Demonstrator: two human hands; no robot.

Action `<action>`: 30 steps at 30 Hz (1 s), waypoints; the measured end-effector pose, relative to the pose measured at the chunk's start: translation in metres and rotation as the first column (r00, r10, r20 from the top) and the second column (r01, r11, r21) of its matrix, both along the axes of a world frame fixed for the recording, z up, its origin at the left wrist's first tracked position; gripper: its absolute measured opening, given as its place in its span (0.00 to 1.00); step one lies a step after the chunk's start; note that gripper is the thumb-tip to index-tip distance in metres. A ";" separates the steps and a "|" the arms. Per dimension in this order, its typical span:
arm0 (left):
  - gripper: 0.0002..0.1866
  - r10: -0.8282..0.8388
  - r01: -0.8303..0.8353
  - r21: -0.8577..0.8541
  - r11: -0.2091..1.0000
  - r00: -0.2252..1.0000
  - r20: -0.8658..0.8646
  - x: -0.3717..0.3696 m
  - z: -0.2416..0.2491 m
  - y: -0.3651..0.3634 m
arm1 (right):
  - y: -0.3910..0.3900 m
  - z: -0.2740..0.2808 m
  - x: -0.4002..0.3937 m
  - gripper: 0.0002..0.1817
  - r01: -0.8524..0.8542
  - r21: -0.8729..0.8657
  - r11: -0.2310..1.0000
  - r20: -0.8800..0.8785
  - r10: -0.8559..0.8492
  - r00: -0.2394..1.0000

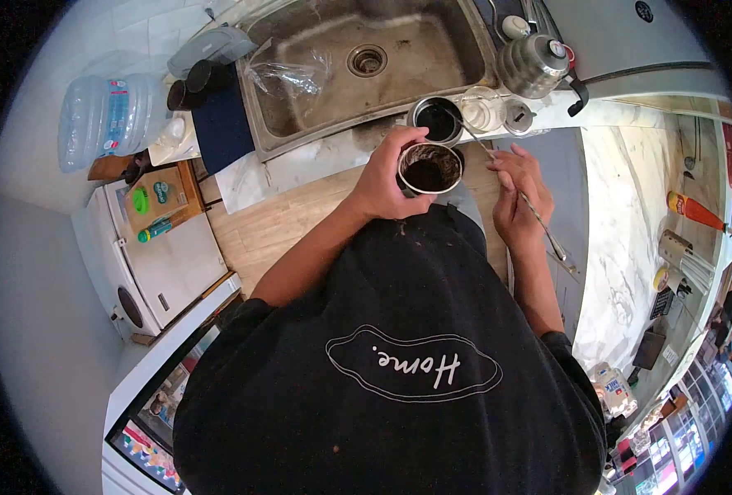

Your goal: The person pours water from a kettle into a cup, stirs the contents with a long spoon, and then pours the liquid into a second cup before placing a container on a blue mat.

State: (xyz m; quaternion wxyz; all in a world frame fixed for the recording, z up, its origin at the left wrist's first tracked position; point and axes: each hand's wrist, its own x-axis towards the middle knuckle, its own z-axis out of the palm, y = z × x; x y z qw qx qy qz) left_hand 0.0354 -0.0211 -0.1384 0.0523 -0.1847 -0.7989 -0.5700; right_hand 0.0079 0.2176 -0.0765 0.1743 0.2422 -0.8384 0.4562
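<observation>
My left hand (380, 175) is wrapped around a cup (429, 168) tilted toward me, with dark residue coating its inner wall and dark matter at its bottom. My right hand (523, 194) grips a long twisted-handled bar spoon (538, 216); one end reaches over the metal container (437, 120) beyond the cup. That round container stands by the sink's front edge and looks dark inside. Beside it sit a clear glass vessel (481, 110) and a small metal lid-like piece (517, 116).
A steel sink (399, 95) with a clear plastic bag (300, 76) lies ahead. To its right stands a gooseneck kettle (533, 66). Water bottles (118, 111) and a white chest appliance (155, 256) are at left. A marble counter (622, 256) with a red sauce bottle (696, 211) runs along the right.
</observation>
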 end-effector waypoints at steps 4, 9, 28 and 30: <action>0.49 -0.013 0.013 0.013 1.000 1.000 -0.005 -0.002 -0.001 0.000 | 0.001 -0.001 0.001 0.02 0.001 0.005 1.000 0.010 -0.001 1.000; 0.49 -0.019 0.019 0.016 1.000 1.000 -0.011 -0.001 -0.002 -0.001 | 0.004 0.002 0.001 0.03 0.011 -0.063 0.998 0.038 -0.009 0.999; 0.49 -0.037 0.037 0.020 0.999 0.999 -0.016 -0.003 0.000 -0.002 | 0.008 0.003 0.004 0.07 0.019 -0.167 0.986 0.156 0.007 0.988; 0.49 -0.038 0.038 0.010 0.999 0.999 -0.026 -0.004 0.002 -0.002 | 0.012 0.003 0.004 0.08 0.047 -0.206 0.977 0.164 -0.013 0.986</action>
